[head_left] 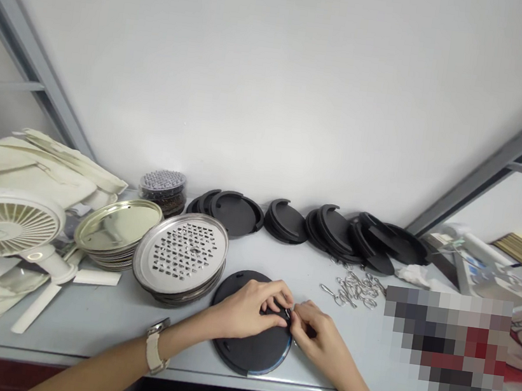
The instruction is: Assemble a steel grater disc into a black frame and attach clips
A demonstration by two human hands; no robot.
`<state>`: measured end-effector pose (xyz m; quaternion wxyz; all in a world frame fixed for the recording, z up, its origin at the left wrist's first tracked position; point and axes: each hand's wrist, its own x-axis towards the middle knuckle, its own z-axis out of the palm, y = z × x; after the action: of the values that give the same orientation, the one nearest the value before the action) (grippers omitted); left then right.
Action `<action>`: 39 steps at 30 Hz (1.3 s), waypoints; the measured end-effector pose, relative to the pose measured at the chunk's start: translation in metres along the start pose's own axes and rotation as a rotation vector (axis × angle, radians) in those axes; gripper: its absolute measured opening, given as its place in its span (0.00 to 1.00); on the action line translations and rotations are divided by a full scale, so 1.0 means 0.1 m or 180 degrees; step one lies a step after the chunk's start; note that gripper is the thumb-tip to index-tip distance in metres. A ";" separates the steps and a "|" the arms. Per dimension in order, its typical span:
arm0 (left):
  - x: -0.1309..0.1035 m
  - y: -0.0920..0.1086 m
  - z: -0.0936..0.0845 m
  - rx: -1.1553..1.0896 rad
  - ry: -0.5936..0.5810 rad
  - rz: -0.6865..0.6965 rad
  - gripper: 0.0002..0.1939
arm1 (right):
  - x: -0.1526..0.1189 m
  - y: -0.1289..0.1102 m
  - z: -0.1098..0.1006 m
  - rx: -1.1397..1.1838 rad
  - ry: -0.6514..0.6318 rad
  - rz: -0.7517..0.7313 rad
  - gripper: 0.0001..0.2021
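Note:
A round black disc [248,348] lies on the table in front of me, with a thin bluish sheen along its lower right edge. My left hand [248,309], a watch [156,345] on its wrist, rests over the disc with thumb and fingers bent around a small metal wire clip [288,313] at the right rim. From the other side, my right hand [319,335] pinches at the same clip, its fingertips close to the left ones. The fingers partly hide the clip, so how it sits on the disc cannot be made out.
Looped wire clips [354,288] lie in a pile at right. Black rimmed discs [239,214] line the wall. Left of the black disc stand stacked metal grater plates [183,256] and gold-coloured lids [118,226]. A white fan [1,229] stands far left.

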<state>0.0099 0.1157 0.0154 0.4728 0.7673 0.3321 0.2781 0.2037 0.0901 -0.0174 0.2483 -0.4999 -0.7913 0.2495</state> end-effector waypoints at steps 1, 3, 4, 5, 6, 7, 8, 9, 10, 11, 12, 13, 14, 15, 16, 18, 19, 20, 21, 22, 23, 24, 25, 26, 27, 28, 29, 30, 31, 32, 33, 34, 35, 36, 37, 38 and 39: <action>0.00 0.00 0.00 -0.0007 0.0000 -0.0002 0.15 | 0.00 0.00 0.00 0.0001 0.0009 -0.0008 0.17; 0.00 0.00 0.00 -0.0010 0.0000 -0.0003 0.15 | 0.00 0.01 0.00 0.0014 0.0015 -0.0024 0.17; 0.00 -0.01 0.00 -0.0008 -0.0002 -0.0003 0.15 | 0.00 0.01 0.00 0.0020 0.0014 -0.0031 0.17; 0.00 -0.01 0.00 -0.0002 -0.0005 -0.0003 0.15 | 0.01 0.01 0.00 0.0024 0.0010 -0.0033 0.17; 0.00 -0.01 0.00 0.0003 -0.0007 -0.0003 0.15 | 0.01 0.01 0.00 0.0025 0.0002 -0.0029 0.17; 0.00 -0.01 0.00 0.0005 -0.0010 -0.0001 0.15 | 0.01 0.01 0.00 0.0023 -0.0005 -0.0022 0.16; 0.00 -0.02 0.01 0.0003 -0.0013 0.0002 0.15 | 0.00 0.01 0.00 0.0021 -0.0014 -0.0015 0.16; 0.00 -0.02 0.01 -0.0003 -0.0018 0.0008 0.15 | 0.00 0.01 0.00 0.0021 -0.0019 -0.0011 0.16; 0.00 -0.02 0.01 -0.0007 -0.0023 0.0014 0.15 | 0.00 0.00 0.00 0.0023 -0.0019 -0.0013 0.16; 0.00 -0.02 0.01 -0.0008 -0.0024 0.0019 0.15 | 0.00 0.00 0.00 0.0025 -0.0017 -0.0017 0.16; 0.00 -0.02 0.01 -0.0006 -0.0029 0.0023 0.15 | 0.00 0.00 0.00 0.0026 -0.0019 -0.0021 0.16; 0.00 -0.02 0.01 -0.0002 -0.0031 0.0025 0.15 | 0.00 0.00 0.00 0.0028 -0.0023 -0.0022 0.16; 0.00 -0.02 0.01 0.0006 -0.0034 0.0026 0.15 | 0.01 0.01 0.00 0.0028 -0.0030 -0.0019 0.16; 0.00 -0.02 0.00 0.0011 -0.0037 0.0029 0.15 | 0.01 0.01 0.00 0.0031 -0.0037 -0.0012 0.16; 0.00 -0.02 0.00 0.0015 -0.0043 0.0034 0.15 | 0.01 0.02 0.00 0.0037 -0.0042 -0.0006 0.16; 0.00 -0.02 0.00 0.0025 -0.0059 0.0049 0.15 | 0.00 0.03 0.01 0.0046 -0.0038 0.0000 0.16; 0.00 -0.01 0.00 0.0042 -0.0061 0.0053 0.15 | 0.00 0.04 0.01 0.0048 -0.0031 0.0005 0.16; 0.00 -0.01 0.00 0.0066 -0.0064 0.0049 0.15 | 0.00 0.03 0.01 0.0049 -0.0027 0.0010 0.16; -0.01 -0.01 0.00 0.0096 -0.0058 0.0039 0.15 | 0.00 0.03 0.01 0.0046 -0.0025 0.0016 0.16; -0.01 0.00 0.00 0.0140 -0.0039 0.0027 0.16 | 0.00 0.02 0.01 0.0041 -0.0028 0.0020 0.16; -0.01 0.00 0.00 0.0190 -0.0013 0.0012 0.16 | 0.00 0.01 0.01 0.0031 -0.0031 0.0015 0.16; -0.01 0.00 0.00 0.0241 0.0018 0.0000 0.17 | 0.00 0.00 0.02 0.0015 -0.0032 -0.0001 0.16; -0.01 0.01 0.01 0.0286 0.0050 -0.0010 0.17 | 0.00 -0.02 0.02 -0.0007 -0.0032 -0.0027 0.15; -0.01 0.01 0.01 0.0320 0.0077 -0.0018 0.17 | 0.00 -0.03 0.02 -0.0031 -0.0031 -0.0056 0.15; -0.01 0.02 0.01 0.0333 0.0090 -0.0021 0.18 | 0.00 -0.03 0.02 -0.0052 -0.0027 -0.0073 0.14; -0.02 0.02 0.01 0.0335 0.0093 -0.0024 0.18 | 0.00 -0.04 0.02 -0.0069 -0.0027 -0.0079 0.14; -0.02 0.02 0.01 0.0339 0.0104 -0.0027 0.18 | 0.00 -0.03 0.03 -0.0084 -0.0025 -0.0067 0.15; -0.02 0.02 0.01 0.0357 0.0128 -0.0030 0.18 | 0.01 -0.03 0.03 -0.0097 -0.0021 -0.0041 0.15; -0.02 0.01 0.01 0.0380 0.0152 -0.0031 0.18 | 0.00 -0.02 0.03 -0.0109 -0.0016 -0.0017 0.16; -0.01 0.01 0.01 0.0396 0.0164 -0.0031 0.18 | 0.00 -0.01 0.03 -0.0116 -0.0015 0.0001 0.16; -0.01 0.00 0.01 0.0395 0.0162 -0.0029 0.17 | 0.00 0.00 0.04 -0.0117 -0.0020 0.0009 0.17; -0.01 0.00 0.01 0.0375 0.0143 -0.0026 0.17 | 0.00 0.01 0.04 -0.0108 -0.0030 0.0014 0.17; -0.01 0.00 0.01 0.0340 0.0105 -0.0023 0.17 | 0.00 0.01 0.04 -0.0094 -0.0037 0.0017 0.17; -0.01 -0.01 0.01 0.0302 0.0064 -0.0023 0.17 | 0.00 0.01 0.04 -0.0079 -0.0048 0.0016 0.17; -0.01 -0.01 0.01 0.0279 0.0037 -0.0028 0.17 | 0.00 0.01 0.03 -0.0070 -0.0050 0.0016 0.17; -0.01 0.00 0.01 0.0276 0.0026 -0.0033 0.17 | 0.00 0.00 0.03 -0.0066 -0.0045 0.0017 0.17; -0.01 0.00 0.01 0.0280 0.0023 -0.0036 0.17 | -0.01 0.00 0.03 -0.0064 -0.0036 0.0017 0.17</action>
<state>0.0096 0.1145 0.0148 0.4390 0.7845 0.3501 0.2633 0.2022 0.0891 -0.0195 0.2382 -0.5031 -0.7938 0.2451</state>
